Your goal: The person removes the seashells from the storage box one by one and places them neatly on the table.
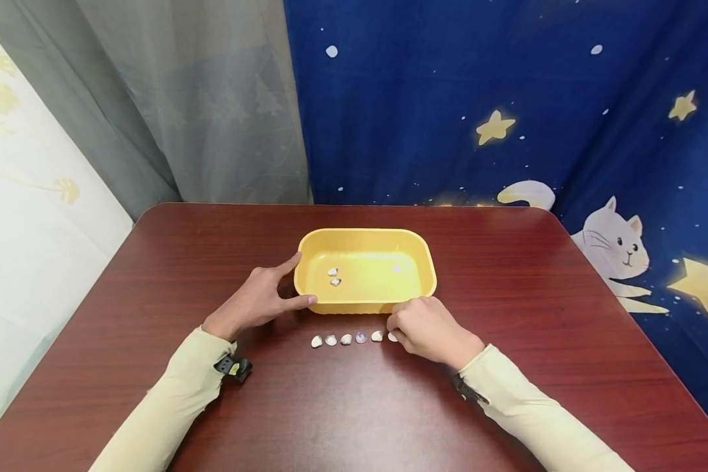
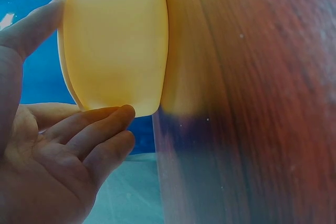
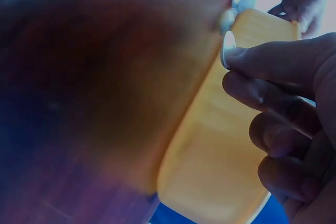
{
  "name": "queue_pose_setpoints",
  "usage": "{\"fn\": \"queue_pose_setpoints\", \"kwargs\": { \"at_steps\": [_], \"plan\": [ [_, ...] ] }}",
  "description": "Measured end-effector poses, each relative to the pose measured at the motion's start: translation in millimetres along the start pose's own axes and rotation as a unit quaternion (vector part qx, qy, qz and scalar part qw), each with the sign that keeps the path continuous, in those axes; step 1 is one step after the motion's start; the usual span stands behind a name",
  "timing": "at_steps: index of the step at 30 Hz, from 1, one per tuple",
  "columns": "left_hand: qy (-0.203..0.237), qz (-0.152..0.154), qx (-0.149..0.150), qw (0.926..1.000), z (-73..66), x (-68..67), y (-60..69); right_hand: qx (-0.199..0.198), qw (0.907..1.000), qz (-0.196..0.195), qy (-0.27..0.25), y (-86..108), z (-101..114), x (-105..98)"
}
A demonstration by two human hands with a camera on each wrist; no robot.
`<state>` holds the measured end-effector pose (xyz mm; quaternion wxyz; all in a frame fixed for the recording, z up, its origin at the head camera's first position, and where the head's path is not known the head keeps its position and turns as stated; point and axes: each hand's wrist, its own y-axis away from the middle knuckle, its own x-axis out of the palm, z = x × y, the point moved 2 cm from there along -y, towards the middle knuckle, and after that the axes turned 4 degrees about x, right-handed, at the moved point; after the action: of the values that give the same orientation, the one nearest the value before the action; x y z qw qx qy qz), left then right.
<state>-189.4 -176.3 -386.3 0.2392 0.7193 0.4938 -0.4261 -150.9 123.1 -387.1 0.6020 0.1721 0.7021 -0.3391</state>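
Note:
A yellow plastic tub (image 1: pixel 366 308) stands on the table. My left hand (image 1: pixel 259 295) touches its left end, thumb and fingers spread along the rim and wall. In the left wrist view the left fingers (image 2: pixel 107 129) rest against the tub's wall (image 2: pixel 118 40). At the right end of a row of small pale seashells (image 1: pixel 345 339), in front of the tub, my right hand (image 1: pixel 427 328) pinches a seashell (image 3: pixel 228 50) between thumb and index finger. Two more seashells (image 1: pixel 335 282) lie inside the tub on the left.
The dark red wooden table (image 1: pixel 330 413) extends around the tub on every side. Behind it hang a grey curtain (image 1: pixel 212 131) and a blue curtain (image 1: pixel 419 131) with stars and a cat. Dark straps (image 1: pixel 234 367) circle both wrists.

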Motion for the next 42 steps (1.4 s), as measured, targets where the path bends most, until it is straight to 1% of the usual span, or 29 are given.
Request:
{"fn": "queue_pose_setpoints", "kwargs": {
  "at_steps": [4, 11, 16, 20, 24, 32, 37, 42],
  "plan": [
    [0.001, 0.001, 0.0, 1.0, 0.6, 0.3, 0.1, 0.012, 0.9998, -0.01, 0.01, 2.8, 2, 6],
    [0.004, -0.001, -0.001, 1.0, -0.5, 0.1, 0.6, 0.013, 0.9998, -0.012, 0.009, 1.0, 3, 9],
    [-0.007, -0.003, -0.002, 1.0, -0.4, 0.5, 1.5, 0.011, 0.9999, -0.001, 0.008, 0.6, 3, 9],
    [-0.005, -0.003, 0.0, 1.0, -0.1, 0.6, 1.3, 0.009, 0.9998, -0.003, 0.016, 1.0, 1, 4],
    [-0.002, -0.006, 0.003, 1.0, 0.1, 0.4, 1.3, 0.007, 0.9998, -0.004, 0.017, 0.0, -1, -3],
    [-0.007, -0.004, -0.001, 1.0, -0.9, 0.5, 0.7, -0.008, 0.9995, 0.025, 0.018, -6.0, -4, -25],
    [-0.007, -0.003, -0.005, 1.0, -1.5, 0.2, 1.1, -0.016, 0.9995, 0.027, 0.008, -19.9, -13, -45],
    [-0.009, 0.003, -0.011, 0.9999, -2.1, 0.5, 1.3, -0.004, 0.9986, 0.049, -0.017, -39.8, -25, -63]
  ]
}}
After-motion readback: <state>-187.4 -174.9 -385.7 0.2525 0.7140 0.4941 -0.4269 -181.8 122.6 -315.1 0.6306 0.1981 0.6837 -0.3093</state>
